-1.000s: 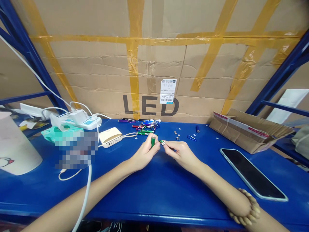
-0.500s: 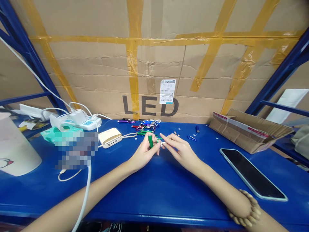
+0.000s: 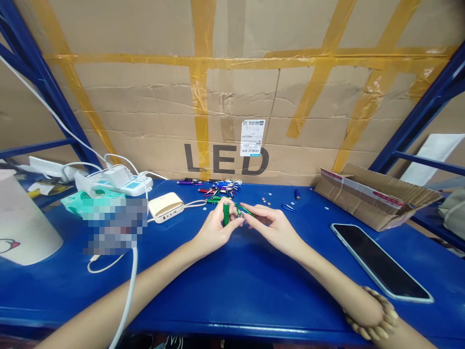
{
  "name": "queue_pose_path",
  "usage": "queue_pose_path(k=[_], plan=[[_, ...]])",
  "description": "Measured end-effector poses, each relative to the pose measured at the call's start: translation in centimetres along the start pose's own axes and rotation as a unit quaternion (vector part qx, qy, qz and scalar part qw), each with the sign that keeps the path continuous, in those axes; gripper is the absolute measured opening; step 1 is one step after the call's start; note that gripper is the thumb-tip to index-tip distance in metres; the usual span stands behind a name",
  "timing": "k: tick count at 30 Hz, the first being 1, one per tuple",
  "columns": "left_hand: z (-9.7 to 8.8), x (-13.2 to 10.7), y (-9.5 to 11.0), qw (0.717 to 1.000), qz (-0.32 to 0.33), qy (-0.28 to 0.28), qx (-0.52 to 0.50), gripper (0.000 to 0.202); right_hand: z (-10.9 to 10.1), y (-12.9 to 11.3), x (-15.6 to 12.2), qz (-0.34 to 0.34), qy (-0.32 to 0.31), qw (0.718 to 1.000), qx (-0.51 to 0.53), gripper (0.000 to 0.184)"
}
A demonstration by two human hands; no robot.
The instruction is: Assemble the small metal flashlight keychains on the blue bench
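My left hand (image 3: pixel 214 230) is closed round a small green tube (image 3: pixel 225 213) that stands upright between its fingers. My right hand (image 3: pixel 271 225) meets it from the right and pinches a small green clip with a silver end (image 3: pixel 244 211) beside the tube. Both hands hover just over the blue shelf (image 3: pixel 232 281). Behind them lies a pile of several small coloured tubes and clips (image 3: pixel 218 188). A few small round silver parts (image 3: pixel 267 199) lie to the right of the pile.
A phone (image 3: pixel 379 261) lies face up at the right, next to an open cardboard box (image 3: pixel 374 196). At the left are a white power bank (image 3: pixel 166 206), a power strip with cables (image 3: pixel 116 182), a teal packet (image 3: pixel 90 198) and a white container (image 3: pixel 22 223). A big LED carton (image 3: pixel 225 97) forms the back wall.
The green tube has been turned more upright in my left hand. My right hand's fingers, stretched out half a second ago, have closed again on the small clip next to it.
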State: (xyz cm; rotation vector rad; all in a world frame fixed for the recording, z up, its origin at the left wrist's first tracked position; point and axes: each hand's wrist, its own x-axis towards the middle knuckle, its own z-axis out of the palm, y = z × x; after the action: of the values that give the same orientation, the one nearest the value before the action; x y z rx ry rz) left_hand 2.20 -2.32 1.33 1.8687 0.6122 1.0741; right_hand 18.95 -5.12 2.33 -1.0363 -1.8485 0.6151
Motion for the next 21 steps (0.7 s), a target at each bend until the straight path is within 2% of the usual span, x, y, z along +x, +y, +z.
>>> queue_pose_path(k=[5, 7, 10, 13, 21], plan=[[-0.2, 0.0, 0.0, 0.998, 0.000, -0.010, 0.065, 0.020, -0.1, 0.2, -0.1, 0.012, -0.024, 1.000, -0.007, 0.033], [-0.2, 0.0, -0.1, 0.997, -0.003, -0.011, 0.083, 0.020, -0.1, 0.4, -0.1, -0.011, -0.020, 0.999, -0.047, 0.032], [-0.2, -0.1, -0.2, 0.995, -0.004, -0.014, 0.094, 0.019, -0.1, 0.8, -0.1, -0.081, 0.004, 0.990, -0.113, 0.029], [-0.1, -0.2, -0.1, 0.995, -0.004, -0.017, 0.099, 0.019, -0.1, 1.2, -0.2, -0.132, 0.022, 0.981, -0.139, 0.028], [0.4, -0.1, -0.1, 0.998, -0.011, -0.015, 0.060, 0.020, 0.9, 1.1, -0.3, -0.147, 0.063, 0.979, -0.127, 0.027]])
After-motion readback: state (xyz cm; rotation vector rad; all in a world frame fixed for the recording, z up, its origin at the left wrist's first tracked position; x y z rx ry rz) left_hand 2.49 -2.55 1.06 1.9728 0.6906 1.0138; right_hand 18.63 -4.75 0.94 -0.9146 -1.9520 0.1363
